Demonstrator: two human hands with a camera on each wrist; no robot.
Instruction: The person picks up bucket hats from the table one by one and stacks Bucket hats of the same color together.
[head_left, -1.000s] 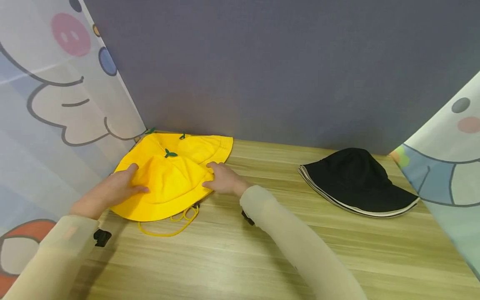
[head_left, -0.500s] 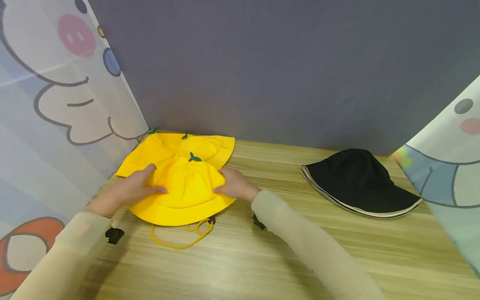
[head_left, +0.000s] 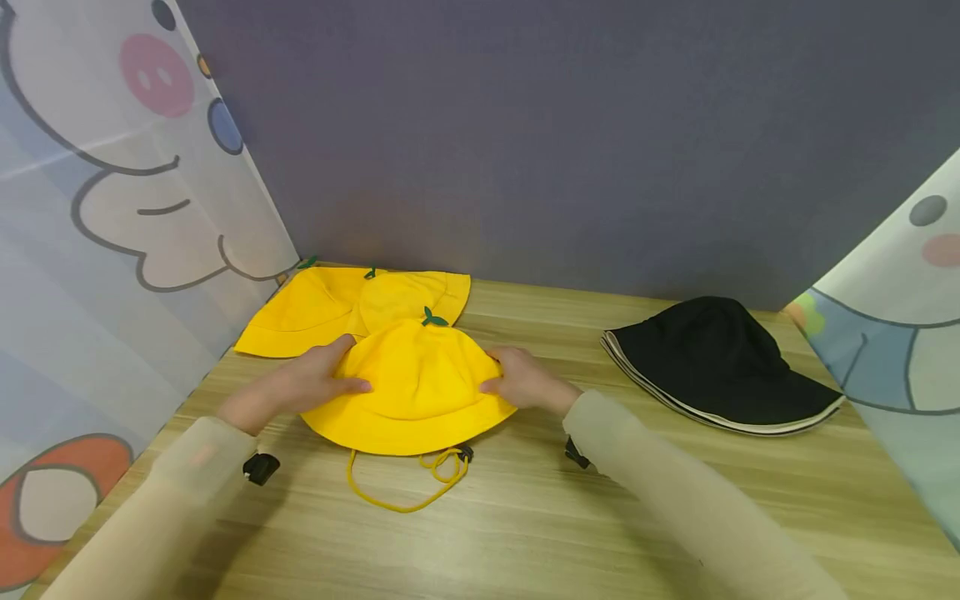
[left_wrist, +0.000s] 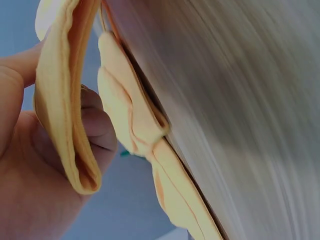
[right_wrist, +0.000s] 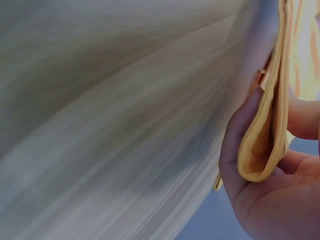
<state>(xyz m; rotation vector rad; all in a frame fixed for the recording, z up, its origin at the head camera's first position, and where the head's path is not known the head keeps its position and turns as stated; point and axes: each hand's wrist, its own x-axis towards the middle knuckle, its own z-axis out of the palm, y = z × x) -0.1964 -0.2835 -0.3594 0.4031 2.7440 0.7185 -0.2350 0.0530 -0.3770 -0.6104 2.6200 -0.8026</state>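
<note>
Between both hands hangs a yellow bucket hat (head_left: 420, 379) with a green sprout on top and a yellow chin cord (head_left: 397, 507) dangling below its brim. The left hand (head_left: 315, 379) grips its left side, thumb in front. On the right side, the right hand (head_left: 525, 379) pinches it the same way. In the left wrist view the folded brim (left_wrist: 57, 100) lies between thumb and fingers; the right wrist view has the brim (right_wrist: 265, 135) held likewise. Behind it, two more yellow hats, a left one (head_left: 300, 312) and a right one (head_left: 450, 292), lie on the table.
A black bucket hat (head_left: 712, 367) with a pale-edged brim lies on the wooden table (head_left: 540, 517) at the right. A grey panel (head_left: 525, 150) stands along the back. Cartoon-printed curtains flank the table, one at the left (head_left: 90, 292) and one at the right (head_left: 900, 333).
Both hands have carried the front yellow hat to the right, off the other yellow hats, which now show more. Its cord swings beneath. The black hat has stayed put.
</note>
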